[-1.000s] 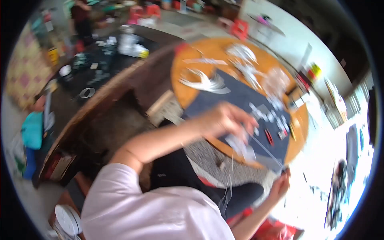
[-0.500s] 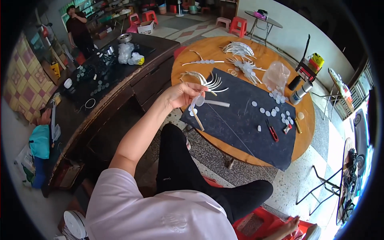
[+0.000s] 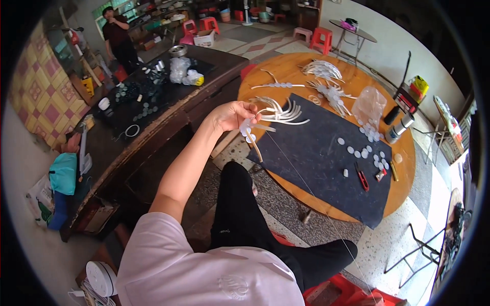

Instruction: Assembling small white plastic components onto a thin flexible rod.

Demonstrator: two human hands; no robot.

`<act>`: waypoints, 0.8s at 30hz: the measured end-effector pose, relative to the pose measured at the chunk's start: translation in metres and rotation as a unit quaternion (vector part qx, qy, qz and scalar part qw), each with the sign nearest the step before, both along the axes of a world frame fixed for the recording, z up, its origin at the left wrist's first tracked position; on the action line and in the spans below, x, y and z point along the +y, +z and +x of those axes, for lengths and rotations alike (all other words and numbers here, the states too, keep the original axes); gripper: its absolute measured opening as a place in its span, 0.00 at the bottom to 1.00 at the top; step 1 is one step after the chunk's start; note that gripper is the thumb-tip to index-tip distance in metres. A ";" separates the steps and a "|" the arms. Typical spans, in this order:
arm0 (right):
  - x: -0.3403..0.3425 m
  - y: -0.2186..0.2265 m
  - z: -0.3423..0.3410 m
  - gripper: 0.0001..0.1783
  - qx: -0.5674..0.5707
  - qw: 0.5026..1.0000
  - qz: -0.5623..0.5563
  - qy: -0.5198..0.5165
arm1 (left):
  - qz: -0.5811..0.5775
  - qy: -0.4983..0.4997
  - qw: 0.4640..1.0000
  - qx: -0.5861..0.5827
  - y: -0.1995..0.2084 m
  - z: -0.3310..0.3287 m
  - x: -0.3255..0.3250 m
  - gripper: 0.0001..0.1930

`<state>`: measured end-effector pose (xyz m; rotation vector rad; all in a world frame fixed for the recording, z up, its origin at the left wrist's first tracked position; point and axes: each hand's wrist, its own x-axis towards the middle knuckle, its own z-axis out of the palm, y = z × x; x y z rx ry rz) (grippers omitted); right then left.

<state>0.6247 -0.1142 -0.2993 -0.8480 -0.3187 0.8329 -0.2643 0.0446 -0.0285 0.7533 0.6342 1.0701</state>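
Note:
My left hand (image 3: 236, 117) is raised over the near left edge of the round table, its fingers pinched on a pale strip piece with translucent round discs (image 3: 247, 133) hanging below them. One narrow tan end (image 3: 254, 148) of the piece points down, and a pale end (image 3: 266, 128) sticks out to the right. A thin thread (image 3: 306, 183) runs taut from the piece across the dark mat to the lower right edge of the view. My right hand is not visible. Just behind the left hand lies a fan of white curved strips (image 3: 291, 113).
The dark mat (image 3: 316, 153) on the wooden table (image 3: 286, 178) bears loose discs (image 3: 364, 153) and red-handled snips (image 3: 362, 179). Behind are more strip bundles (image 3: 322, 70), a clear bag (image 3: 368, 104) and a canister (image 3: 400, 127). A dark desk (image 3: 204, 92) stands left; a person (image 3: 120, 38) stands beyond.
My right hand has gone out of view at the lower right. The thread now stretches long toward that edge. The left hand keeps its pinch, and the piece has turned. The whole view has shifted.

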 end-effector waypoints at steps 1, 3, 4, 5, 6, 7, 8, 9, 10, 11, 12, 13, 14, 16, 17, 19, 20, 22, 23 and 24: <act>0.012 -0.001 -0.013 0.17 0.000 1.000 -0.001 0.008 | -0.015 0.012 0.999 -0.026 -0.002 -0.015 0.002 0.12; 0.029 -0.003 -0.026 0.17 -0.005 1.000 -0.002 0.018 | -0.016 0.022 0.999 -0.022 -0.004 -0.043 -0.001 0.11; 0.035 -0.004 -0.030 0.18 -0.009 1.000 -0.002 0.021 | -0.019 0.022 0.999 -0.026 -0.001 -0.054 -0.005 0.11; 0.042 -0.005 -0.033 0.18 -0.013 1.000 -0.003 0.024 | -0.022 0.023 0.999 -0.030 0.002 -0.062 -0.008 0.11; 0.048 -0.005 -0.036 0.18 -0.017 1.000 -0.003 0.026 | -0.020 0.027 0.999 -0.024 0.006 -0.070 -0.012 0.11; 0.054 -0.006 -0.039 0.18 -0.021 0.999 -0.002 0.028 | -0.014 0.053 0.998 0.020 0.009 -0.077 -0.015 0.13; 0.059 -0.006 -0.042 0.18 -0.025 0.999 -0.002 0.030 | -0.007 0.078 0.995 0.064 0.012 -0.083 -0.019 0.15; 0.064 -0.004 -0.042 0.19 -0.032 0.999 -0.002 0.031 | -0.001 0.103 0.989 0.106 0.015 -0.087 -0.022 0.17; 0.069 -0.001 -0.041 0.19 -0.039 0.999 -0.002 0.031 | 0.000 0.106 0.989 0.108 0.016 -0.091 -0.024 0.17; 0.073 0.002 -0.039 0.19 -0.047 0.998 -0.003 0.031 | 0.003 0.115 0.986 0.118 0.016 -0.095 -0.025 0.19; 0.076 0.006 -0.037 0.19 -0.056 0.998 -0.004 0.031 | 0.005 0.124 0.984 0.128 0.015 -0.099 -0.026 0.20; 0.078 0.010 -0.034 0.19 -0.065 0.997 -0.005 0.030 | 0.008 0.132 0.982 0.137 0.015 -0.101 -0.027 0.21; 0.079 0.015 -0.031 0.20 -0.075 0.997 -0.007 0.028 | 0.006 0.132 0.982 0.136 0.015 -0.102 -0.027 0.21; 0.079 0.027 -0.022 0.20 -0.097 0.995 -0.013 0.023 | 0.013 0.126 0.982 0.140 0.014 -0.101 -0.028 0.18; 0.077 0.033 -0.016 0.20 -0.108 0.994 -0.016 0.020 | 0.015 0.122 0.982 0.140 0.012 -0.099 -0.028 0.17; 0.072 0.047 -0.004 0.21 -0.132 0.991 -0.024 0.011 | 0.026 0.116 0.979 0.167 0.006 -0.091 -0.028 0.16; 0.069 0.055 0.002 0.21 -0.144 0.989 -0.028 0.006 | 0.040 0.112 0.974 0.195 0.002 -0.086 -0.028 0.15; 0.053 0.071 0.019 0.21 -0.172 0.984 -0.040 -0.012 | 0.050 0.095 0.970 0.217 -0.005 -0.065 -0.026 0.14; 0.039 0.079 0.028 0.21 -0.186 0.981 -0.049 -0.027 | 0.056 0.099 0.970 0.215 -0.004 -0.047 -0.027 0.12; 0.021 0.087 0.038 0.22 -0.200 0.977 -0.059 -0.042 | 0.061 0.101 0.970 0.211 -0.001 -0.026 -0.029 0.10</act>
